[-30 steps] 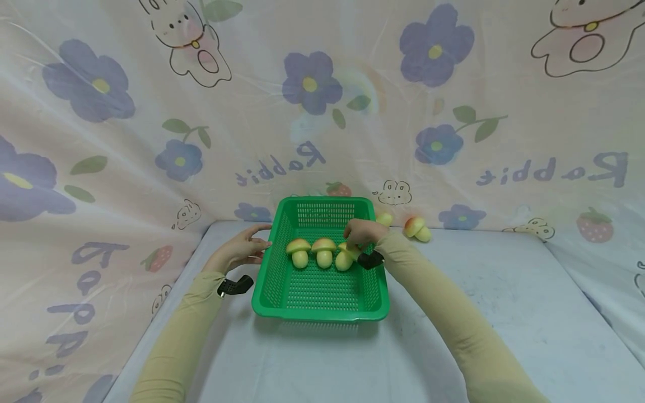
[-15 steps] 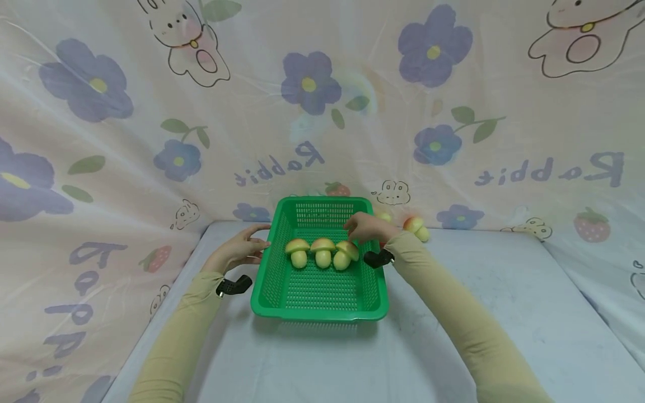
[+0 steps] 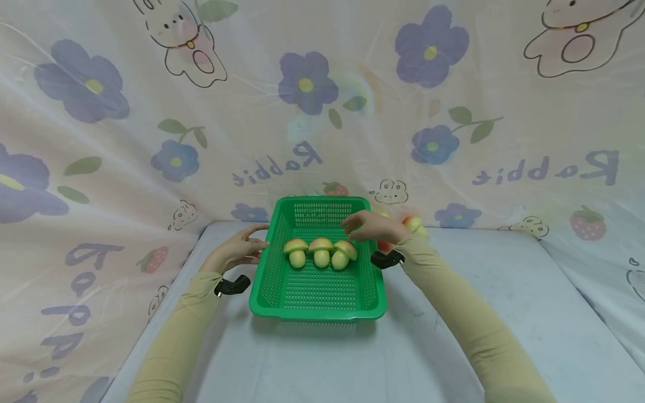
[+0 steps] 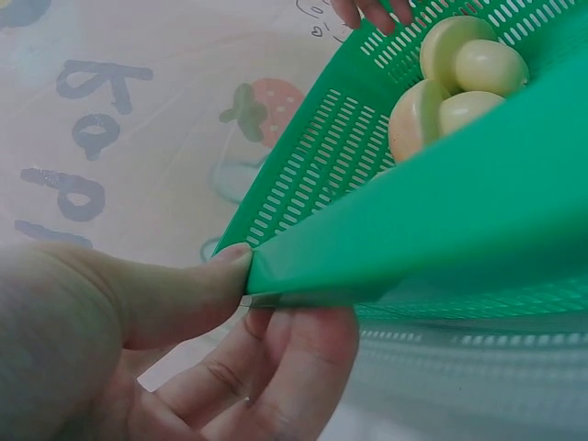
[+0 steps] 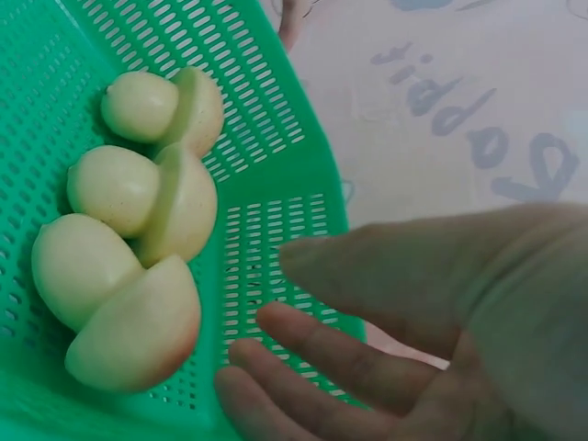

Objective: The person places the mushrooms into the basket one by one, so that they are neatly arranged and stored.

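Three toy mushrooms, a left one [image 3: 296, 253], a middle one [image 3: 321, 252] and a right one [image 3: 344, 254], lie in a row across the green plastic basket [image 3: 318, 312]. Their caps point to the far side, stems toward me. My left hand [image 3: 240, 247] pinches the basket's left rim [image 4: 303, 276], thumb on top and fingers beneath, as the left wrist view shows. Over the basket's right side my right hand [image 3: 370, 225] holds nothing, its fingers [image 5: 322, 354] loosely spread and apart from the mushrooms.
Another toy mushroom [image 3: 415, 225] rests on the white table [image 3: 484, 280] behind the right wrist. Partly hidden by that hand are a yellowish piece [image 3: 384, 214] and a reddish one [image 3: 385, 245] beside the basket. A printed curtain [image 3: 322, 129] hangs behind the table.
My right hand has let go of the right mushroom and drawn back a little to the right, its fingers opening. The left hand keeps its place at the rim.
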Available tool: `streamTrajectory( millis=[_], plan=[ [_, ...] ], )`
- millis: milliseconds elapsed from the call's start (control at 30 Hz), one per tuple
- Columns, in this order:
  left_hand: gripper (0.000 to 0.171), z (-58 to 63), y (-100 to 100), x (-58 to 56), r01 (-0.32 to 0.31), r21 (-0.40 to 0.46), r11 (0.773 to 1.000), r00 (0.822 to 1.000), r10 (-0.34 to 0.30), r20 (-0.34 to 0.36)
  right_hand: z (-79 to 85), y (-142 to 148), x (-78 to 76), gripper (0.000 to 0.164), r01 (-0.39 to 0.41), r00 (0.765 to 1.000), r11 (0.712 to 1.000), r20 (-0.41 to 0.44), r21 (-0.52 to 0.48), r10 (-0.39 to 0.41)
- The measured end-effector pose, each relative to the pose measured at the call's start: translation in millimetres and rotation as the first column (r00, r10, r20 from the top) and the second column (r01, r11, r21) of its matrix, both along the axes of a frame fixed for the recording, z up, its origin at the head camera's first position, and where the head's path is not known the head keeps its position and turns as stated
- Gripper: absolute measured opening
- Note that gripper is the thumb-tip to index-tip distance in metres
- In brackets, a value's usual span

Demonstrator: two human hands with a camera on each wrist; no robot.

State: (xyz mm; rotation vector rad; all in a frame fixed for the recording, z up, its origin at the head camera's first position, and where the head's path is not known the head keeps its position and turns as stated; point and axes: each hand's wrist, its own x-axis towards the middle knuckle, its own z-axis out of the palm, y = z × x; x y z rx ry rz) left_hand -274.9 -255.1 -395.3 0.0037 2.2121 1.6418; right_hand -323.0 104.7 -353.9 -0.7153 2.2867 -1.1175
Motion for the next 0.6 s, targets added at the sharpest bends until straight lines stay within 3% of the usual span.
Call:
streamTrajectory(
  millis=[600],
  plan=[
    [0.064,-1.5,-0.4,0.8,0.007,-0.010,1.000,1.000,-0.007,-0.009,6.1,40.8,11.9,0.045,-0.015,0.998,0.990,-0.064,-0.142,0.006]
  ],
)
